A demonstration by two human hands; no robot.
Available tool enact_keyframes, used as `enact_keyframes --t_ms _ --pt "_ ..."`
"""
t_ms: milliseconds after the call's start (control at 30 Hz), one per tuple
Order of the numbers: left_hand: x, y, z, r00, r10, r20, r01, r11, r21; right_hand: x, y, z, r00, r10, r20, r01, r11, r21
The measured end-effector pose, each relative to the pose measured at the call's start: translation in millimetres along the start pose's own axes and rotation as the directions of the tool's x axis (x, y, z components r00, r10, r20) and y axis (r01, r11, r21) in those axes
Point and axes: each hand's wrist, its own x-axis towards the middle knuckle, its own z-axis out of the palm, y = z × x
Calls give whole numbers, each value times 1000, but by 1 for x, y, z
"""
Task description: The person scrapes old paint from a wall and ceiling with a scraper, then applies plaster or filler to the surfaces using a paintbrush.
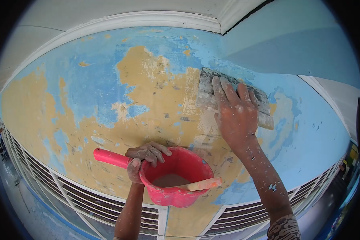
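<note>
My left hand (148, 154) is closed around the rim of a red plastic dipper (180, 196), thumb outside and fingers over the edge near its handle. Greyish putty (168, 181) lies in the bottom. A tool with a pale, orange-tipped handle (202, 184) leans across the dipper's rim; its other end is down in the putty. My right hand (238, 114) presses a wide, smeared putty blade (264, 106) against the wall (156, 108), fingers spread along its back. Both hands are dusted with putty, and flecks dot the right forearm.
The wall shows peeling blue paint over tan patches. White moulding (148, 18) runs along the ceiling, and a blue beam (292, 44) juts out at upper right. Below are louvred openings, left (96, 206) and right (244, 216). The floor (16, 192) lies far down at left.
</note>
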Motion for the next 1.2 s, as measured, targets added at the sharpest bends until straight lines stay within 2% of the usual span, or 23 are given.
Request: enact_keyframes --t_ms 233,300,400,500,567,633,700,800,833,900,1000,1100,1167,1200 --pt "-3 -2 -3 998 54 -40 -54 998 -13 6 -8 1 1000 -11 -9 11 1000 -14" --pt "-4 -2 -6 999 33 2 -33 999 -10 5 -12 3 1000 14 -18 -15 999 -43" --pt "-7 -3 -6 1000 23 -14 -23 1000 -14 9 -15 2 1000 22 -16 -23 999 -34" --pt "-8 0 -6 1000 5 -24 -5 1000 6 12 -23 -5 995 74 60 -75 997 13" --pt "-11 -1 -8 1000 4 -24 -4 1000 -13 20 -23 6 997 37 -61 -40 998 -50" --pt "-15 4 -9 1000 -29 -6 29 999 -31 29 -23 11 997 69 -25 -70 997 -23" --pt "-21 13 -10 993 5 -115 -3 1000 15 31 -26 9 996 85 5 -85 996 3" --pt "-34 43 -16 983 60 -172 -61 998 0 28 -31 2 996 83 -17 -83 996 20" --pt "-34 53 -18 983 69 -169 -69 998 5 33 -32 6 994 100 -38 -99 995 27" --pt "-43 77 -18 993 38 -115 -17 985 172 39 -35 11 991 131 -40 -130 991 43" --pt "-61 100 -10 983 73 -168 -39 980 197 43 -39 11 987 157 -33 -157 988 3" --pt "-81 130 -3 971 100 -219 -40 965 259 37 -42 3 987 129 -93 -127 991 30" --pt "-95 146 -2 975 87 -206 -16 946 325 44 -45 1 976 216 10 -216 976 37" --pt "-99 154 1 978 73 -198 -2 941 338 44 -49 3 975 220 13 -220 975 35"
